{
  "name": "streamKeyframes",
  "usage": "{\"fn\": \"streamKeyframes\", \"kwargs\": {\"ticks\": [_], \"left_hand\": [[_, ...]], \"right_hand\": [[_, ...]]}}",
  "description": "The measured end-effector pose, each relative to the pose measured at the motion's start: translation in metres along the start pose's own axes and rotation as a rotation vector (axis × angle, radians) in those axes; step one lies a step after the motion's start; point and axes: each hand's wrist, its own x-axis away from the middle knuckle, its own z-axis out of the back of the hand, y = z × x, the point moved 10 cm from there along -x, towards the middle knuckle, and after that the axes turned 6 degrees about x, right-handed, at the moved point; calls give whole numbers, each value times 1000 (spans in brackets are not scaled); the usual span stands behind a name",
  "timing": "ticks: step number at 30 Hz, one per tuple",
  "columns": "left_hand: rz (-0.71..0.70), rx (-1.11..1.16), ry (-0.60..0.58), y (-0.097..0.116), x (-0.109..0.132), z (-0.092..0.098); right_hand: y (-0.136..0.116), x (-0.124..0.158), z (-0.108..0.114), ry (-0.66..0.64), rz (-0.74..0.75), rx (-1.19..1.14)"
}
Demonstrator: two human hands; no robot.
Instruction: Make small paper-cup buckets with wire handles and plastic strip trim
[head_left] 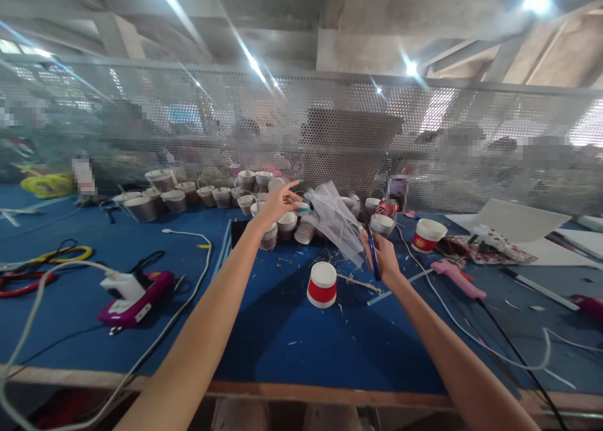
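Observation:
My right hand (384, 258) is wrapped round a pair of scissors with blue handles (374, 255), its blades pointing up and away from me. Beside the scissors, a crumpled clear plastic sheet (336, 220) hangs at a slant above the table. My left hand (281, 203) is at the sheet's left edge with its fingers stretched out and apart; whether the fingertips touch the plastic I cannot tell. On the table below, between my forearms, stands an upside-down white paper cup with a red band (322, 286). A thin twisted cord (360, 284) lies right behind it.
Several grey-white cups (175, 200) crowd the back, before a perforated metal screen (264, 117). On the right are another red-banded cup (428, 236), a pink glue gun (456, 279) and white sheets (521, 220). A purple power strip (136, 302) and cables lie left.

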Motion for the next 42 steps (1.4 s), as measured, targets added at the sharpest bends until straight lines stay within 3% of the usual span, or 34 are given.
{"fn": "streamKeyframes", "kwargs": {"ticks": [4,7,11,18,21,25,29,34,39,42], "left_hand": [[-18,120,99,14,2,31],[21,254,200,14,6,52],[20,351,291,12,10,67],[-1,418,316,15,8,59],[30,427,315,14,8,50],[50,437,282,12,6,36],[104,454,254,1,4,22],[190,499,203,-16,2,6],[219,494,174,-24,2,-2],[228,501,174,-26,2,-4]], "right_hand": [[17,-7,1,-47,-74,521],[27,-6,-5,-112,-124,650],[31,-5,-9,-98,-124,693],[24,-4,-7,-18,-70,726],[5,-3,-3,104,95,736],[-23,3,9,304,342,597],[-30,5,19,326,424,345],[-11,-3,22,230,268,42],[21,-14,34,289,73,-66],[47,-24,33,271,-67,-326]]}}
